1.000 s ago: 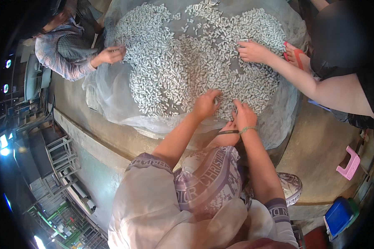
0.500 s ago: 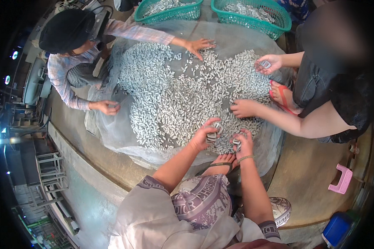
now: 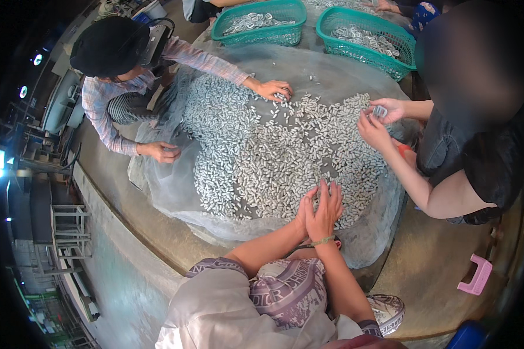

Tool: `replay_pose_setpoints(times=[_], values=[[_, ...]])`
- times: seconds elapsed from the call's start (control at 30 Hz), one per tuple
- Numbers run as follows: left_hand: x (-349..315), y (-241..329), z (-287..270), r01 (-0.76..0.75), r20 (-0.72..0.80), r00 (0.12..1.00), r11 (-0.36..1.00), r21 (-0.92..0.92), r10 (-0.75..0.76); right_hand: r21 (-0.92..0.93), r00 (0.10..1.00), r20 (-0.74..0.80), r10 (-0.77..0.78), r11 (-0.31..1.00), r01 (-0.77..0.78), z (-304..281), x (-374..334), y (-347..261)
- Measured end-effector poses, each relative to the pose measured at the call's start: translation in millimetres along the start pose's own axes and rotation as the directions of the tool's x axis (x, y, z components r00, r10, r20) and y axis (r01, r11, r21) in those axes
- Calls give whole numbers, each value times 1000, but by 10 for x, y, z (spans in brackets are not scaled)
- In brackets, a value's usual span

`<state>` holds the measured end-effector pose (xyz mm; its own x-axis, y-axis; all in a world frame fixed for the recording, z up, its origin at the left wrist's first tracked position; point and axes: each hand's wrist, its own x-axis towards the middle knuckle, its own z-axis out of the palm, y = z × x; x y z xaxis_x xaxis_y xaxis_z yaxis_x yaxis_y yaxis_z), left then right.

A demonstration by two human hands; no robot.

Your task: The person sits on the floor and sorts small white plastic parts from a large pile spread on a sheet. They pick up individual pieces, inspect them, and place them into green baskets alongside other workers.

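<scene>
My left hand (image 3: 307, 210) and my right hand (image 3: 326, 210) are pressed together at the near edge of a heap of small silvery metal pieces (image 3: 273, 157). A bit of grey metal shows between the palms; my fingers mostly hide the rectangular metal buckles there. The fingers of the right hand are close together and nearly straight, covering much of the left. On my right, a co-worker's two hands (image 3: 379, 119) hold a metal buckle (image 3: 380, 111). At the far left, another co-worker's hand (image 3: 273, 91) lies over loose pieces; that person's other hand (image 3: 160, 152) hovers near the sheet's edge.
The heap lies on a translucent plastic sheet (image 3: 174, 195) on the floor. Two green baskets (image 3: 261, 39) of metal buckles stand at the far side, with a co-worker behind. A pink stool (image 3: 478, 275) and a blue container (image 3: 467, 337) are at the right.
My hands have come together from apart, closing over the buckles. The right co-worker's lower hand has risen from the heap to the other hand. The left co-worker's spread fingers have curled.
</scene>
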<state>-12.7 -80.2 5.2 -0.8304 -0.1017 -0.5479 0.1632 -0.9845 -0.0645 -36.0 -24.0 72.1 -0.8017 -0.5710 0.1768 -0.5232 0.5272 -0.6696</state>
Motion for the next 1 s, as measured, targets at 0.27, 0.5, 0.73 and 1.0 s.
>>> replay_pose_setpoints(times=[0.27,0.5,0.73,1.0], values=[[30,208,16,-132,2,991,990,-60,132,196,993,-103,-59,978,78,-185,-109,300],[519,713,614,-354,-139,928,934,-44,345,27,992,-49,116,993,-115,-744,-602,939],[1468,1527,3292,-618,499,729,765,184,469,-31,960,-30,278,960,-278,-923,-875,1157],[1556,1172,2425,-442,321,813,155,884,486,-71,972,-37,232,970,-234,-844,-897,1194]])
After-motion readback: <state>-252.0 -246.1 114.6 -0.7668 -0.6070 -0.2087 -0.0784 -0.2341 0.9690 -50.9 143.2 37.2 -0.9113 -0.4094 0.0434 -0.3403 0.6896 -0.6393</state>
